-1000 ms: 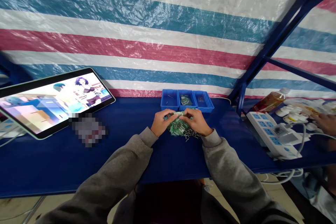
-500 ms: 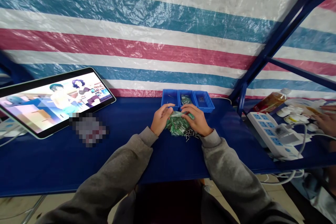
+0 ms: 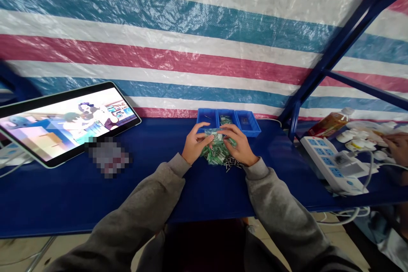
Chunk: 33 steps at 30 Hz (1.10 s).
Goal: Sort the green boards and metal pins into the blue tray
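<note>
A small clear plastic packet (image 3: 213,131) is stretched between my two hands, above a pile of green packets (image 3: 216,155) on the blue table. My left hand (image 3: 195,143) pinches its left side, and my right hand (image 3: 238,145) has its fingers on the right side. Black and silver metal pins (image 3: 232,164) lie by the pile, below my right hand. Just behind stand three joined blue bins: the left bin (image 3: 204,115) holds a thin piece, the middle bin (image 3: 225,118) green packets, the right bin (image 3: 247,123) small pieces.
A tablet (image 3: 70,125) showing a cartoon leans at the left, a blurred patch (image 3: 110,157) beside it. To the right are a power strip (image 3: 328,163), a drink bottle (image 3: 331,122), white containers (image 3: 357,140) and another person's hand (image 3: 398,146). A striped sheet (image 3: 191,63) hangs behind.
The clear packet now shows raised between my hands, and my fingers have spread and lifted slightly. The other person's hand at the right edge has shifted. The picture on the tablet has changed.
</note>
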{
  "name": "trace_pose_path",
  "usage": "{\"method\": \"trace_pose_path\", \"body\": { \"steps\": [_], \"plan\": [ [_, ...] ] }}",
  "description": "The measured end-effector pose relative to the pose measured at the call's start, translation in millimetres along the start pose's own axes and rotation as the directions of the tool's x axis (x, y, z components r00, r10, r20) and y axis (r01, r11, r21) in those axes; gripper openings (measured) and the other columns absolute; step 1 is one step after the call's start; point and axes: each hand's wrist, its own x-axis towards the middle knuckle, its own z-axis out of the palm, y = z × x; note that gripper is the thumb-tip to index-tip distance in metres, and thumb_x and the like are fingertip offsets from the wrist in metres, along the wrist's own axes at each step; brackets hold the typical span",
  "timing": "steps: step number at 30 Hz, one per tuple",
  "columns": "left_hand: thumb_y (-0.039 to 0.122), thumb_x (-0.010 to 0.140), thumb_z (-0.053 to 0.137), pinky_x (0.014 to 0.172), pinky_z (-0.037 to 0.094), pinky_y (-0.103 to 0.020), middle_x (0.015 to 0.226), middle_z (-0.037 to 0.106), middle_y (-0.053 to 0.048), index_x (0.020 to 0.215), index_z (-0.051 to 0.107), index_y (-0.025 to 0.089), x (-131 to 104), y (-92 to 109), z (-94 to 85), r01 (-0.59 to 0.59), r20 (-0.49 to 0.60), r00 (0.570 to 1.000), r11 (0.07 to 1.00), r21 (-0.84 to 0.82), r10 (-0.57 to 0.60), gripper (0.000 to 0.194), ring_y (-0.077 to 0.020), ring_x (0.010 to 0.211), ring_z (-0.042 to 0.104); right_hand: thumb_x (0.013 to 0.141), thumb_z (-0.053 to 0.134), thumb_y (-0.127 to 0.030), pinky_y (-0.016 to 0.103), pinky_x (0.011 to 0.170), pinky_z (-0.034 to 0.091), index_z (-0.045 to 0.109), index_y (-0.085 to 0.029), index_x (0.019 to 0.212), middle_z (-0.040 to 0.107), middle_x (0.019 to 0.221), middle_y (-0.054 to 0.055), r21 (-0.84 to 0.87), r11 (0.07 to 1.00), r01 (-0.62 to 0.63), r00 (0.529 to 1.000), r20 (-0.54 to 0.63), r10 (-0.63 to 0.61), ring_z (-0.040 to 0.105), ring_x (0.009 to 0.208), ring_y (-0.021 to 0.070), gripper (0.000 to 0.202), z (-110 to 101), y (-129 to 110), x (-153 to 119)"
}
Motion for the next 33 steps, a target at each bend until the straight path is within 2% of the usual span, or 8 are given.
{"method": "trace_pose_path", "body": {
  "steps": [4,9,12,15,18,23,29,33],
  "plan": [
    [0.049,0.085,0.061,0.057,0.054,-0.029,0.063,0.064,0.000,0.106,0.059,0.017,0,-3,-0.3,0.002,0.050,0.999,1.000,-0.018,-0.001,0.039,-0.0159,0.055,0.063,0.092,0.047,-0.020,0.044,0.092,0.050,0.066,-0.025,0.105,0.059,0.113,0.010,-0.075,0.997,0.033,0.998,-0.043,-0.037,0.059,0.105,0.0237,0.023,2,3,1],
    [0.052,0.082,0.063,0.065,0.052,-0.029,0.092,0.065,-0.009,0.088,0.068,0.015,2,-6,-2.7,-0.160,0.010,0.987,0.972,0.169,0.161,0.039,-0.0187,0.078,0.063,0.089,0.059,-0.034,0.034,0.072,0.053,0.068,-0.021,0.083,0.066,0.078,0.006,-0.037,0.992,-0.119,0.987,-0.111,0.114,0.063,0.074,0.0203,0.016,3,2,2],
    [0.049,0.081,0.065,0.068,0.053,-0.030,0.090,0.066,-0.009,0.081,0.067,0.014,3,-5,-1.9,-0.132,0.021,0.991,0.980,0.152,0.130,0.035,-0.0196,0.079,0.064,0.088,0.061,-0.038,0.032,0.064,0.052,0.068,-0.020,0.087,0.064,0.063,0.002,0.039,0.978,-0.207,0.975,-0.078,0.209,0.062,0.060,0.0186,0.020,3,1,2],
    [0.047,0.081,0.066,0.066,0.055,-0.032,0.071,0.065,-0.004,0.076,0.064,0.014,3,-4,-0.5,-0.016,0.045,0.999,1.000,0.012,0.016,0.033,-0.0194,0.068,0.066,0.095,0.048,-0.033,0.033,0.068,0.054,0.062,-0.022,0.118,0.067,0.072,0.002,0.099,0.965,-0.243,0.968,-0.042,0.248,0.065,0.062,0.0172,0.029,2,0,0],
    [0.047,0.077,0.070,0.064,0.056,-0.032,0.062,0.063,-0.001,0.069,0.061,0.015,3,-3,-0.9,0.052,0.027,0.998,0.997,-0.055,-0.051,0.034,-0.0191,0.061,0.066,0.096,0.042,-0.027,0.033,0.072,0.055,0.053,-0.026,0.131,0.065,0.104,0.008,0.082,0.984,-0.156,0.986,-0.041,0.160,0.065,0.081,0.0179,0.037,1,-1,0],
    [0.050,0.081,0.065,0.067,0.057,-0.033,0.069,0.065,-0.003,0.073,0.063,0.014,5,-9,-2.5,0.104,0.082,0.992,0.989,-0.100,-0.096,0.037,-0.0205,0.069,0.067,0.094,0.046,-0.025,0.035,0.078,0.055,0.065,-0.024,0.109,0.054,0.121,0.011,-0.028,0.999,-0.024,0.999,-0.035,0.023,0.060,0.100,0.0210,0.025,2,1,1],
    [0.054,0.092,0.047,0.076,0.056,-0.031,0.121,0.063,-0.010,0.122,0.057,0.020,2,-11,-1.7,-0.040,0.065,0.997,0.998,0.051,0.037,0.047,-0.0261,0.110,0.060,0.091,0.056,-0.034,0.032,0.072,0.052,0.068,-0.019,0.090,0.065,0.080,0.006,-0.064,0.993,-0.095,0.988,-0.130,0.087,0.063,0.076,0.0193,0.019,5,4,1],
    [0.051,0.085,0.060,0.069,0.055,-0.030,0.098,0.069,-0.008,0.104,0.065,0.017,0,-9,0.1,-0.091,0.040,0.995,0.988,0.122,0.087,0.039,-0.0204,0.080,0.067,0.088,0.061,-0.039,0.030,0.063,0.052,0.068,-0.020,0.101,0.065,0.070,0.002,0.059,0.975,-0.212,0.971,-0.102,0.217,0.061,0.059,0.0161,0.025,5,1,0]
  ]
}}
